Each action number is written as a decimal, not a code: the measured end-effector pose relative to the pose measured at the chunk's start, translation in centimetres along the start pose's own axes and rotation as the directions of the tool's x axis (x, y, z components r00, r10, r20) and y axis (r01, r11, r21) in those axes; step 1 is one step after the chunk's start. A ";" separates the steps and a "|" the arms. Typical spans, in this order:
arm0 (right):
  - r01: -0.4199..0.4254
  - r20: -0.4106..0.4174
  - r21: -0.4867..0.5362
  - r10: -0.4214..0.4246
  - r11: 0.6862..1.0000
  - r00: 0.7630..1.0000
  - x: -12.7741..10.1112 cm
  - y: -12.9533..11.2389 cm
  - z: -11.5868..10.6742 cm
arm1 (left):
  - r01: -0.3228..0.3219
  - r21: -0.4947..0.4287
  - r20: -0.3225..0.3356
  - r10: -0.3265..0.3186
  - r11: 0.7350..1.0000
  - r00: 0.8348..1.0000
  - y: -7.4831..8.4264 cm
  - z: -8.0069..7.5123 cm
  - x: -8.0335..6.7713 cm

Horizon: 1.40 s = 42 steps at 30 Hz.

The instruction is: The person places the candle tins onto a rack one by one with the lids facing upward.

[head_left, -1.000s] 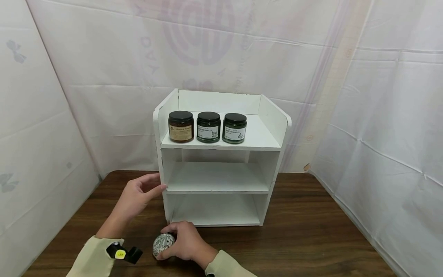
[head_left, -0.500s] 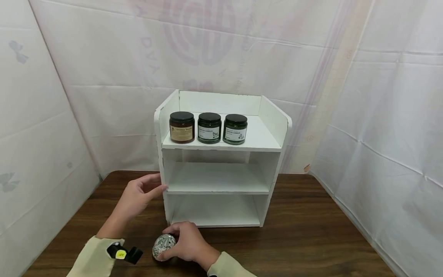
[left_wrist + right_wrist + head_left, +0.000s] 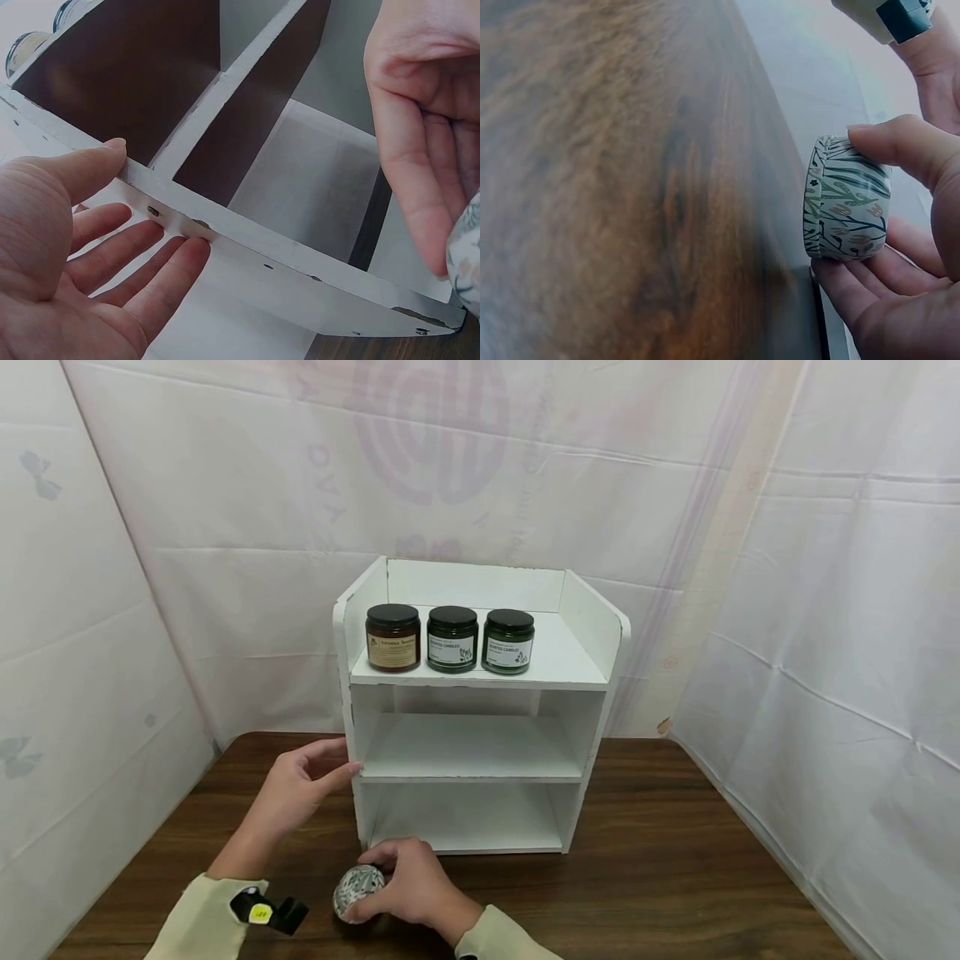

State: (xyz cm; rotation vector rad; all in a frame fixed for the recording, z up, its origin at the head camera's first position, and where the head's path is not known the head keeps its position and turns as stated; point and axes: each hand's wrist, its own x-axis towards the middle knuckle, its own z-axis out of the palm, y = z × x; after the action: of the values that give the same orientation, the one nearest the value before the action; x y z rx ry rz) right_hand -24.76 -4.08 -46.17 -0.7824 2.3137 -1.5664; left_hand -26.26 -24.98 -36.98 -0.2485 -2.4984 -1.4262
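Note:
A small round tin (image 3: 357, 892) with a green leaf pattern sits on the dark wooden table (image 3: 675, 877), just in front of a white three-level shelf unit (image 3: 346, 693). My right hand (image 3: 411, 881) grips the tin (image 3: 845, 199) from the right, thumb over the top and fingers under its side. My left hand (image 3: 298, 785) is flat against the unit's left wall (image 3: 262, 255); the thumb lies on the front edge and the straight fingers (image 3: 127, 255) lie on the outer face. The middle and bottom shelves hold nothing.
Three black-lidded candle jars stand in a row on the top shelf: a brown one (image 3: 392, 637) and two green ones (image 3: 452, 640) (image 3: 508, 642). White cloth sheets (image 3: 825, 610) close in the table on the back and both sides.

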 end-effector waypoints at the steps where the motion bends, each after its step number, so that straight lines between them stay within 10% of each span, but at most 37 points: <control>1: -0.002 0.000 0.010 0.002 1.000 1.000 0.0 0.0 0.0 | 0.001 -0.001 0.000 -0.001 1.000 1.000 0.0 0.0 0.0; 42: 0.017 -0.001 0.200 -0.017 0.980 1.000 -1.3 -1.4 -0.9 | -0.012 0.002 -0.001 0.012 1.000 1.000 0.0 0.0 0.0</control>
State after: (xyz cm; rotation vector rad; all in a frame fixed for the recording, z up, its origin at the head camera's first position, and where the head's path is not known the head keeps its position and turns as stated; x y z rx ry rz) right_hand -23.68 -3.01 -44.66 -0.7546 2.1114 -1.7707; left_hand -26.20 -24.99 -36.94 -0.2620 -2.4929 -1.4180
